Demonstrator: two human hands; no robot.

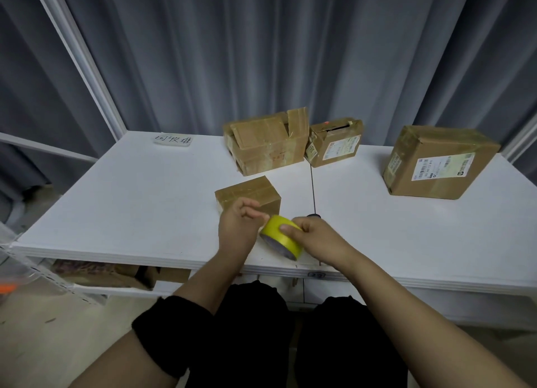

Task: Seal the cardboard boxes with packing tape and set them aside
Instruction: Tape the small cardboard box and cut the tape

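Glossy tape roll (pixel 281 238); cardboard boxes (pixel 248 195).

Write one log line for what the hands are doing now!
right hand: holds yellow tape roll | left hand: pinches roll's edge | small box: behind hands, on table

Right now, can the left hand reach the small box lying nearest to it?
Probably yes. The small box sits just beyond the left hand, with nothing between them. That hand is picking at the tape roll held by the right hand, so it must let go first.
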